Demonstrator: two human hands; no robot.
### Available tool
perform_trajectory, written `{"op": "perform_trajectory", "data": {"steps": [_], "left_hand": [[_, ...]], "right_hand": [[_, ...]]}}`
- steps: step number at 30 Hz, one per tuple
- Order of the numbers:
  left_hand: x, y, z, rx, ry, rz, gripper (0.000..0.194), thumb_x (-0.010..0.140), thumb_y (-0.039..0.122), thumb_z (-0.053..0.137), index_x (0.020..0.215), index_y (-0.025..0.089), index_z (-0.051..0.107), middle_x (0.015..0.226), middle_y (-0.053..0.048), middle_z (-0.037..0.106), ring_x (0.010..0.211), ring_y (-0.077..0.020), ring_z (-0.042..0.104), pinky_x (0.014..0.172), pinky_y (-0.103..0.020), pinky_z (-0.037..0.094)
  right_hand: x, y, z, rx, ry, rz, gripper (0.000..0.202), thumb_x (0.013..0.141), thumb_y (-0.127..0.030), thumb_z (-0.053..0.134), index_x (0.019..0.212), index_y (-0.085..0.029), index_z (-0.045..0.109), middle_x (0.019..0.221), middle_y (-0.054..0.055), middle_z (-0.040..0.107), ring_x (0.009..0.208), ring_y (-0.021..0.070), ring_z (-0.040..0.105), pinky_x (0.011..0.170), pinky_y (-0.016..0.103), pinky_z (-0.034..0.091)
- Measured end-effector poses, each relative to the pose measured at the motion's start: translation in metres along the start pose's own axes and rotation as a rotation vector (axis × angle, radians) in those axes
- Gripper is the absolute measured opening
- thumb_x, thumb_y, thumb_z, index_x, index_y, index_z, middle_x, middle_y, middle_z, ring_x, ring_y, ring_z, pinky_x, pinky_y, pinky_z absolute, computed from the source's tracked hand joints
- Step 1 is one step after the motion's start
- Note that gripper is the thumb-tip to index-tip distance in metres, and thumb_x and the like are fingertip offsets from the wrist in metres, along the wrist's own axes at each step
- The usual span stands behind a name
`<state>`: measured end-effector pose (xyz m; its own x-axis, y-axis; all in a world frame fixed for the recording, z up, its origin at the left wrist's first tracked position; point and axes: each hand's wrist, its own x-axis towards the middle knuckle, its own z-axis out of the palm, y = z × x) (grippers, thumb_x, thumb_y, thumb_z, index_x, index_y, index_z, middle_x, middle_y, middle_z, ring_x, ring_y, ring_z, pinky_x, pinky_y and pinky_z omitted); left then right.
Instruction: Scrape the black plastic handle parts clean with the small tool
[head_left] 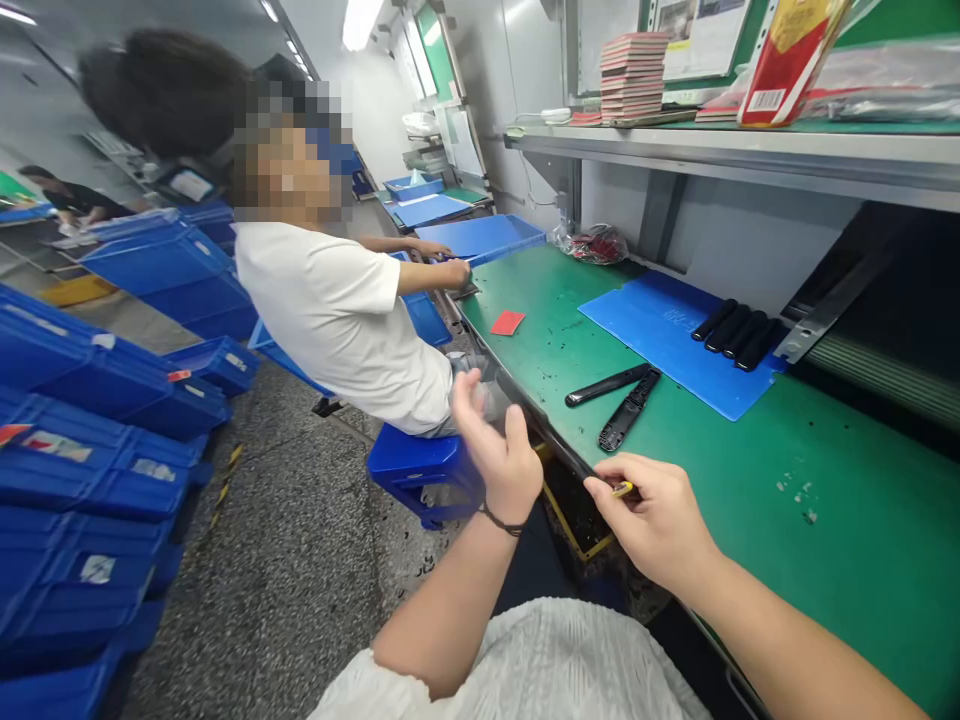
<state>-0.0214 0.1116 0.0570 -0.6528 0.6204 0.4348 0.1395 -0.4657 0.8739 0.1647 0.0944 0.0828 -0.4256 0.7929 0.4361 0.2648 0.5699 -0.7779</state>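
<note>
My left hand (499, 450) is raised off the table's front edge, its fingers apart and nothing in it. Near the same edge, my right hand (649, 510) pinches a small yellow tool (623, 489); most of it is hidden by the fingers. Just beyond, a long black part (607, 385) lies on the green tabletop (750, 470), its end close to an open black shell (628, 410). Farther back, several black handle-shaped parts (735, 333) rest side by side on a blue sheet (652, 320). A red square (508, 322) lies to the left.
A person in a white shirt (330, 320) sits at left, hands at the table's far end. Blue crates (82, 480) are stacked on the left. A metal shelf (735, 150) overhangs the table. Below the front edge is a yellow-edged bin (574, 510).
</note>
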Motion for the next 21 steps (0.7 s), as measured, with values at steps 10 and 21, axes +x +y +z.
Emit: {"op": "perform_trajectory", "data": {"steps": [10,21], "left_hand": [[-0.003,0.008,-0.019,0.281,-0.587,0.542,0.040,0.099,0.040,0.047,0.064,0.024,0.056,0.057,-0.004,0.051,0.054,-0.0205,0.040,0.066,-0.038,0.028],[0.004,0.012,-0.022,0.283,-0.642,0.655,0.038,0.099,0.040,0.047,0.065,0.024,0.053,0.056,-0.002,0.045,0.053,-0.0194,0.035,0.065,-0.038,0.025]], "right_hand": [[0.005,-0.021,-0.038,-0.033,-0.191,-0.041,0.018,0.109,-0.031,0.049,0.117,-0.022,0.062,0.090,0.002,0.064,0.077,0.0148,0.056,0.068,0.027,0.044],[-0.003,-0.020,-0.026,-0.264,-0.292,-0.259,0.059,0.101,-0.077,0.045,0.091,-0.020,0.057,0.073,-0.001,0.054,0.065,0.0140,0.043,0.062,0.030,0.027]]}}
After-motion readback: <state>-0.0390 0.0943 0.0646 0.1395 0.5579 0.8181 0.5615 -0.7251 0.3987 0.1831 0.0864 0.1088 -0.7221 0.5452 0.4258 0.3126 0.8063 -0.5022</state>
